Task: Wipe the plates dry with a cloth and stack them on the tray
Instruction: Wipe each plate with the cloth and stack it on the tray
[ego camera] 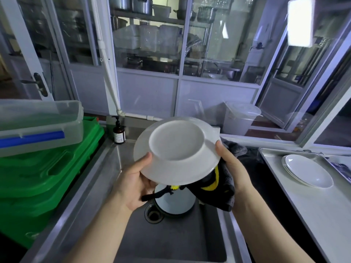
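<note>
White plate (pixel 176 149), underside toward the camera, is held above the sink (pixel 171 234) between both hands: left hand (pixel 133 185) grips its lower-left rim, right hand (pixel 230 168) pinches its right rim together with a dark cloth (pixel 218 190). Two dried plates (pixel 307 170) sit stacked on the tray (pixel 303 205) at right.

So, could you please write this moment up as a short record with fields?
held plate: white plate, underside toward the camera, above the sink
left hand: grips the plate's lower-left rim
right hand: holds the right rim together with the cloth
cloth: dark with yellow trim, hanging under the plate
tray: to the right, carrying stacked plates
in sink: another dish by the drain
</note>
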Demonstrator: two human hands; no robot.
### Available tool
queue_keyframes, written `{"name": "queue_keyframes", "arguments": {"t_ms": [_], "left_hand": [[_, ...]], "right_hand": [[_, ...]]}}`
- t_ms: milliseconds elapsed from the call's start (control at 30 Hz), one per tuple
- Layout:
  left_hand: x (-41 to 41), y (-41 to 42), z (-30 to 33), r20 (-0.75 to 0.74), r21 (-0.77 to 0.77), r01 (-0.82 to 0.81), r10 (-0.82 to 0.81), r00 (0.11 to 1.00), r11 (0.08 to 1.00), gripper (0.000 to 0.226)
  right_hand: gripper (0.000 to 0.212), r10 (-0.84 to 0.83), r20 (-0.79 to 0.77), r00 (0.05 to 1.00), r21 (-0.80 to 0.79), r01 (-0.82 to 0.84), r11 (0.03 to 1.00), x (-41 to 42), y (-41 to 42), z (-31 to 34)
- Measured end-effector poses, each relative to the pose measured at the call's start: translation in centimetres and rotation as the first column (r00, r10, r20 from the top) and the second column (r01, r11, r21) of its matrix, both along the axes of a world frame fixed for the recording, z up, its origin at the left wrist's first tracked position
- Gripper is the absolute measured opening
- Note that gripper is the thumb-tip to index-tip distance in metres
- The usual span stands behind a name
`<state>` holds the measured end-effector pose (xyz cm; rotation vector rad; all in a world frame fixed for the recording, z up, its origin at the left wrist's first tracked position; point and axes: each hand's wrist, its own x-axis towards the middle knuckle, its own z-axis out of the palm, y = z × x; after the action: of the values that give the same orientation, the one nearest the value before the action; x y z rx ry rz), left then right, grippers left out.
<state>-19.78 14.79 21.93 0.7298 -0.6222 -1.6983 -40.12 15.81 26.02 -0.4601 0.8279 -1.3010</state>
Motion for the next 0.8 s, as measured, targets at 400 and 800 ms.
{"name": "queue_keyframes", "arguments": {"t_ms": [400, 800], "left_hand": [[-1.7, 0.6, 1.2, -0.113, -0.261, -0.243, 0.221, 0.969, 0.934, 0.05], [-4.1, 1.5, 0.4, -0.296, -0.069, -0.293, 0.261, 0.919, 0.953, 0.05]], "right_hand": [[0.059, -0.725, -0.659, 0.201, -0.752, -0.197, 0.629, 0.0, -0.8, -1.3], [0.053, -0.682, -0.695, 0.229, -0.665, -0.566, 0.488, 3.4, 1.3, -2.9]]}}
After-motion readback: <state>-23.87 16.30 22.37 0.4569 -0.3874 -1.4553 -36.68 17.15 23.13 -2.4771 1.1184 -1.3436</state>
